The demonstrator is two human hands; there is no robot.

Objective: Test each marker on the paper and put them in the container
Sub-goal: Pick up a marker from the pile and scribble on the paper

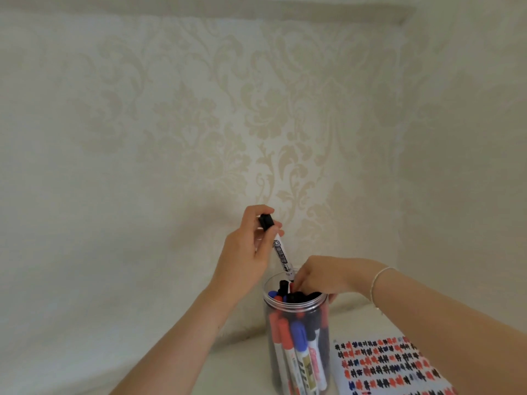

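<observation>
The left hand (245,252) is pinching a white-barrelled marker with a black cap (278,246) near its capped top, fingers (273,232) curled round it, holding it tilted with its lower end dipping into the mouth of the clear round plastic container (296,337). The right hand (319,276) is reaching into that mouth among the red, blue and black markers (293,340); its fingers are hidden, so their state cannot be told. Just right of the container is lying a white paper covered in rows of red, blue and black scribbles (390,366).
</observation>
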